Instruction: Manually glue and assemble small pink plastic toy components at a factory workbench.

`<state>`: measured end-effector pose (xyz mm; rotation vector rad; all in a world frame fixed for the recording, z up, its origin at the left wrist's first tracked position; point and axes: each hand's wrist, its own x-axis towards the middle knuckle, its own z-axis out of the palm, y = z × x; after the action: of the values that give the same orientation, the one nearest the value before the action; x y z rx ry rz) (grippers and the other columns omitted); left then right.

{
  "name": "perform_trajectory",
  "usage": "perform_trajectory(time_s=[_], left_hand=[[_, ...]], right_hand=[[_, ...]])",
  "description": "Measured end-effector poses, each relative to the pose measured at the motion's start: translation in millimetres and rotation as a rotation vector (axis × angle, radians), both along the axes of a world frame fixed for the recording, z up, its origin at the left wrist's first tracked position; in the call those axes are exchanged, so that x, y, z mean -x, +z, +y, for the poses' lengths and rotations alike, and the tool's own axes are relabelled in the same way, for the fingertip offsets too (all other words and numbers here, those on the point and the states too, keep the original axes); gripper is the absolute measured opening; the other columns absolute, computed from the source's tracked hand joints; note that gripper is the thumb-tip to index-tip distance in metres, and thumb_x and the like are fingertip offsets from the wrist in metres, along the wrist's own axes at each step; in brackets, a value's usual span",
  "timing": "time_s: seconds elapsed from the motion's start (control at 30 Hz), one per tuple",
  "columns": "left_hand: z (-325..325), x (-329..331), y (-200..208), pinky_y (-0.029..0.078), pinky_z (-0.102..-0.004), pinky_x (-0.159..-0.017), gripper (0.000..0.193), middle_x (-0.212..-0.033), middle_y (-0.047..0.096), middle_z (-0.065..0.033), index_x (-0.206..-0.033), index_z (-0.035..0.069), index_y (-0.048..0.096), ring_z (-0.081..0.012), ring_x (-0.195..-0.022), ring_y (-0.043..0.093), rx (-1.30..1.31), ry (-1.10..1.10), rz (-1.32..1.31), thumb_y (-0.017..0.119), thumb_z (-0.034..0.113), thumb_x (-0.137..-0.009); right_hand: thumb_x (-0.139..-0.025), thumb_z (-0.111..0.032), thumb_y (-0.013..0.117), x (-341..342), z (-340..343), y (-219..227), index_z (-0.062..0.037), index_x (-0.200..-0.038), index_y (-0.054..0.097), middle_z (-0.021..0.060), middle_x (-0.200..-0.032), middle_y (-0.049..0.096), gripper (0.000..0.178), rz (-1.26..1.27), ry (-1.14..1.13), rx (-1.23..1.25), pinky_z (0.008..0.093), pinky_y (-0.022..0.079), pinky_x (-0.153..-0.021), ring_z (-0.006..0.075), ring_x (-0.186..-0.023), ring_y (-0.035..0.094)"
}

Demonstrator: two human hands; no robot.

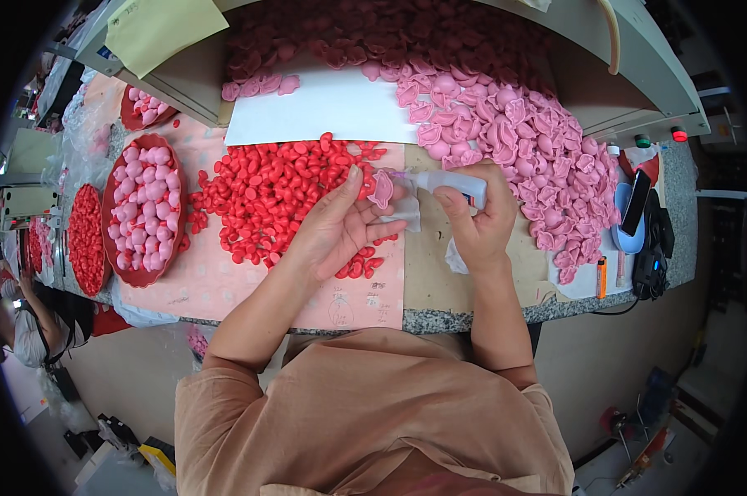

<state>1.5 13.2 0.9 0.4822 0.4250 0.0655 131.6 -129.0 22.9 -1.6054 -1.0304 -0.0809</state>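
1. Head view, left hand: the left hand point(340, 221) was palm-up, fingers loosely spread, a pink shell-shaped piece point(380, 189) held at the fingertips; exact finger contact too small to tell.
2. Head view, right hand: the right hand point(482, 217) was wrapped around a translucent squeeze bottle point(449, 183), tilted nearly flat, nozzle pointed left at the piece. Touching or just short of it: could not tell.
3. Piece location: in front of the person's chest, above the table point(512, 317), between the red bead heap point(274, 198) and the pink shell heap point(547, 186).
4. Step, judged: dispensing liquid, probably glue, onto the piece. No drop was clear enough to confirm.
5. Doing it well: the left grip needed to stay light on the rim, since the shell looked thin and likely to flex; fingertips best kept off the wetted spot.
6. The bottle called for a short, gentle squeeze with the nozzle close; too much would likely run onto the fingers or smear the outside.
7. Steadying both wrists would help aim, as both hands worked raised over the table.
8. A white tissue point(410, 218) lay just beyond the left fingers, handy for wiping the nozzle; drips toward the red beads could stick them together.
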Motion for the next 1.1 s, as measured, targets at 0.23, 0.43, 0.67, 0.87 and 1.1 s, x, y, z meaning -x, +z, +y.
perform_trajectory(time_s=[0.23, 0.43, 0.67, 0.87, 1.1], left_hand=[[0, 1, 1, 0.05, -0.0409, -0.087, 0.043, -0.107, 0.059, -0.0102, -0.115, 0.004, 0.05, -0.0117, -0.087, 0.057, -0.017, -0.006, -0.013, 0.04, 0.04, -0.095], [0, 1, 0, 0.05, -0.0408, -0.087, 0.043, -0.108, 0.059, -0.0096, -0.118, 0.005, 0.049, -0.0117, -0.088, 0.057, -0.019, 0.003, -0.024, 0.04, 0.04, -0.095], [1, 0, 5, 0.05, -0.0413, -0.087, 0.043, -0.112, 0.058, -0.0104, -0.119, 0.005, 0.049, -0.0139, -0.094, 0.057, -0.04, 0.004, -0.037, 0.04, 0.039, -0.095], [0, 2, 5, 0.05, -0.0401, -0.087, 0.04, -0.111, 0.058, -0.0101, -0.123, 0.006, 0.047, -0.0176, -0.097, 0.057, -0.036, 0.045, -0.028, 0.045, 0.034, -0.094], [1, 2, 3, 0.05, -0.0396, -0.088, 0.036, -0.109, 0.057, -0.0084, -0.125, 0.006, 0.046, -0.0201, -0.1, 0.056, -0.014, 0.082, -0.044, 0.049, 0.023, -0.093]], right_hand=[[-0.076, -0.014, 0.07, 1, 0, 1, 0.0004, -0.087, 0.055, 0.0058, -0.075, 0.055, 0.023, -0.031, -0.007, -0.008, 0.0234, 0.039, -0.057, 0.0124, -0.064, 0.05], [-0.076, -0.013, 0.07, 1, 0, -1, 0.0003, -0.087, 0.056, 0.0061, -0.076, 0.055, 0.022, -0.005, -0.007, 0.01, 0.024, 0.04, -0.057, 0.0133, -0.064, 0.05], [-0.076, -0.013, 0.071, 0, 0, 0, 0.0, -0.087, 0.056, 0.0059, -0.076, 0.057, 0.023, -0.04, -0.003, 0.008, 0.0241, 0.04, -0.057, 0.0131, -0.064, 0.051], [-0.076, -0.015, 0.072, 0, -1, -2, -0.0009, -0.087, 0.057, 0.0053, -0.075, 0.057, 0.023, -0.07, -0.019, 0.007, 0.024, 0.039, -0.056, 0.0129, -0.063, 0.05], [-0.076, -0.016, 0.072, 0, -1, -1, -0.0008, -0.087, 0.057, 0.0058, -0.074, 0.056, 0.024, -0.066, -0.016, -0.015, 0.0246, 0.039, -0.056, 0.0135, -0.062, 0.05]])
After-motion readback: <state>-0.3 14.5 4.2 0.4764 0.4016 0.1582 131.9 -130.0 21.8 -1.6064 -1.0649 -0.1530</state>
